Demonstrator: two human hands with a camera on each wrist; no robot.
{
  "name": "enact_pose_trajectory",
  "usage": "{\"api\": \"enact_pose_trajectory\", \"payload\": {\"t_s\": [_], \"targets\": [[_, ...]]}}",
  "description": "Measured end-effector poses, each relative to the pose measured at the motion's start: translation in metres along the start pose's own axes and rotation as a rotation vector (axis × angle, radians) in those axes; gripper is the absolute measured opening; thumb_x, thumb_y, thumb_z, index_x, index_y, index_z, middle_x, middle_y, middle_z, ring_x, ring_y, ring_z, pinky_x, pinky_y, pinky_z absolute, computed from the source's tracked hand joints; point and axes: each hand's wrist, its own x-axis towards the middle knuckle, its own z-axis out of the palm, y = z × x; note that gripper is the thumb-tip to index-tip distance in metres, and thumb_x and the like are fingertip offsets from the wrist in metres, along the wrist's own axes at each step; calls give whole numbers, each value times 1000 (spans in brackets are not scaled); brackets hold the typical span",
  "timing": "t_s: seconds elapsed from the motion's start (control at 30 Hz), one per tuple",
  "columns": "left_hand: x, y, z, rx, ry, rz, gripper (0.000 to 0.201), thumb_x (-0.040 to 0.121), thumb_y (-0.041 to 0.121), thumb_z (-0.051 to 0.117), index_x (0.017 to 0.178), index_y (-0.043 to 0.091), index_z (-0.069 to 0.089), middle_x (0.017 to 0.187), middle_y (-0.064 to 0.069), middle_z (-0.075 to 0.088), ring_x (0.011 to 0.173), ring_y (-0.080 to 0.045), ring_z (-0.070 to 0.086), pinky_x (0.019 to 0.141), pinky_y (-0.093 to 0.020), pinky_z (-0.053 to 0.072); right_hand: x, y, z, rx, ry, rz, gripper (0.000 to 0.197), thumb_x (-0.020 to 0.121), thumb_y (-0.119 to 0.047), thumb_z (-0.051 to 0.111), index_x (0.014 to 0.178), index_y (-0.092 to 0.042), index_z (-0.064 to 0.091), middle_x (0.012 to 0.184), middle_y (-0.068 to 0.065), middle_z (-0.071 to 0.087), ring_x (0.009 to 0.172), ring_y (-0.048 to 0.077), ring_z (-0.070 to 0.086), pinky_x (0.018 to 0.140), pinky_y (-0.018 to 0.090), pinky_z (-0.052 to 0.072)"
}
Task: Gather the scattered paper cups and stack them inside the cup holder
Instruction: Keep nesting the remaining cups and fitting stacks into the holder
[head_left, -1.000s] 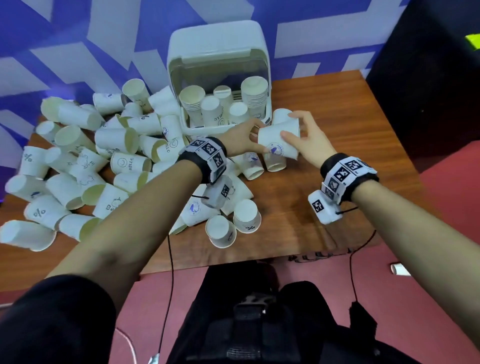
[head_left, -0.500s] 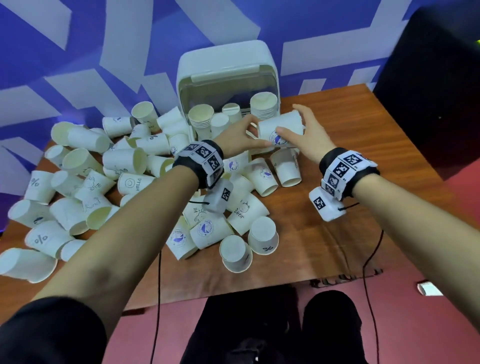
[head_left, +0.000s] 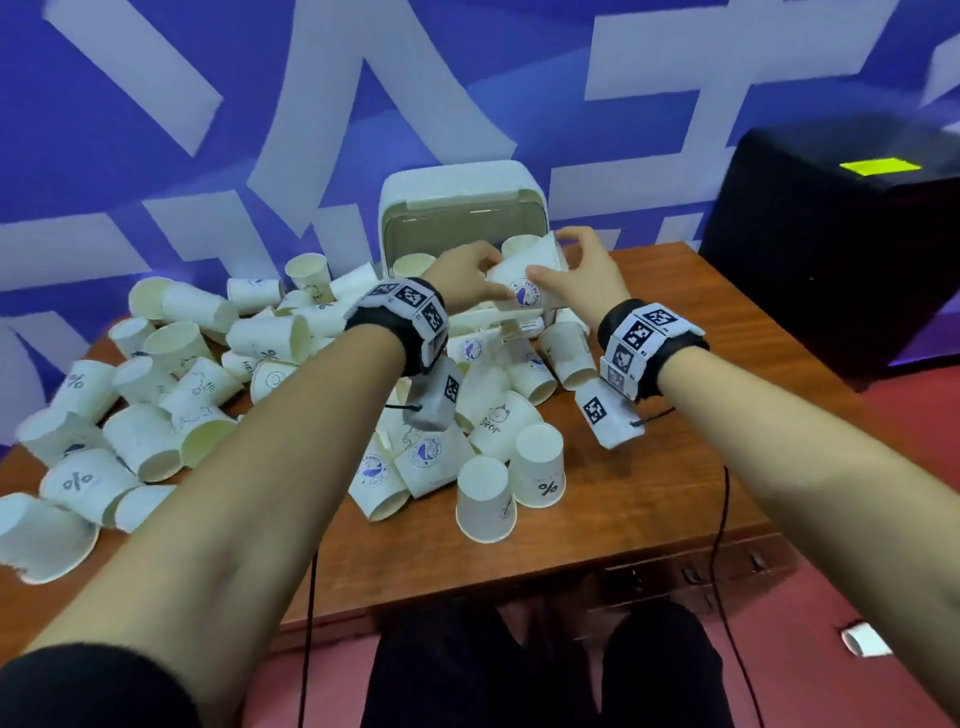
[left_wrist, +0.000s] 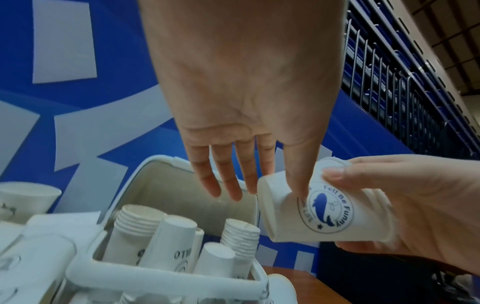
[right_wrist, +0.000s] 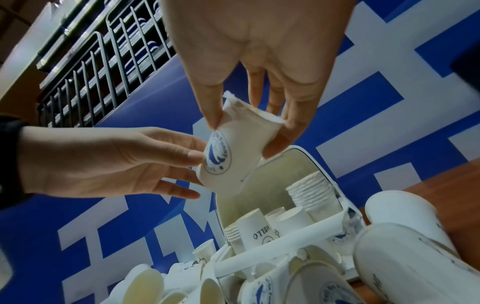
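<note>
A white paper cup (head_left: 524, 283) with a blue whale logo lies tilted on its side in the air, just over the front of the white cup holder (head_left: 457, 192). My right hand (head_left: 561, 265) grips the cup (right_wrist: 233, 156) by its mouth end and squashes the rim. My left hand (head_left: 493, 291) pinches the base end, thumb on the cup (left_wrist: 324, 214) and the other fingers straight behind it. Several stacks of cups (left_wrist: 137, 224) stand in the holder (left_wrist: 166, 277) under its raised lid. Many loose cups (head_left: 270, 338) lie across the table's left and middle.
Two cups (head_left: 537, 462) stand upside down near the wooden table's (head_left: 649, 499) front edge. A black box (head_left: 841, 249) stands off the table's right side. A blue and white wall is close behind the holder. Cables hang from both wrists.
Both hands have carried the whale cup up and away from the table in front of the holder to over its opening. The cup now tilts more, mouth end higher.
</note>
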Motion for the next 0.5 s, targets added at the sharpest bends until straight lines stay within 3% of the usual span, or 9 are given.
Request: {"api": "enact_pose_trajectory", "payload": {"t_s": [0.13, 0.27, 0.4, 0.5], "targets": [[-3, 12, -16, 9, 32, 22, 43, 79, 27, 75, 117, 14, 60, 117, -5, 64, 110, -22, 57, 96, -37, 45, -5, -20, -8, -63, 46, -50, 55, 80, -28, 72, 124, -11, 43, 120, 3, 50, 103, 13, 46, 81, 23, 34], [-12, 27, -14, -82, 58, 42, 53, 76, 25, 77, 123, 16, 56, 119, -3, 63, 109, -21, 58, 97, -38, 46, -12, -29, -16, -129, 77, -81, 42, 79, -31, 71, 111, -13, 50, 117, 3, 51, 106, 19, 49, 81, 27, 36], [-12, 33, -7, -105, 87, 73, 54, 79, 19, 74, 128, 15, 52, 122, -6, 62, 112, -22, 57, 98, -37, 45, -7, -32, -19, -246, 59, -150, 29, 80, -26, 71, 102, -8, 62, 123, 9, 50, 116, 22, 47, 88, 22, 31], [-4, 32, -7, -122, 90, 88, 61, 79, 14, 72, 134, 16, 45, 119, -6, 62, 109, -22, 57, 97, -38, 46, 7, -34, -19, -245, 42, -160, 28, 83, -21, 69, 106, -5, 65, 135, 11, 43, 126, 23, 41, 99, 25, 30]]}}
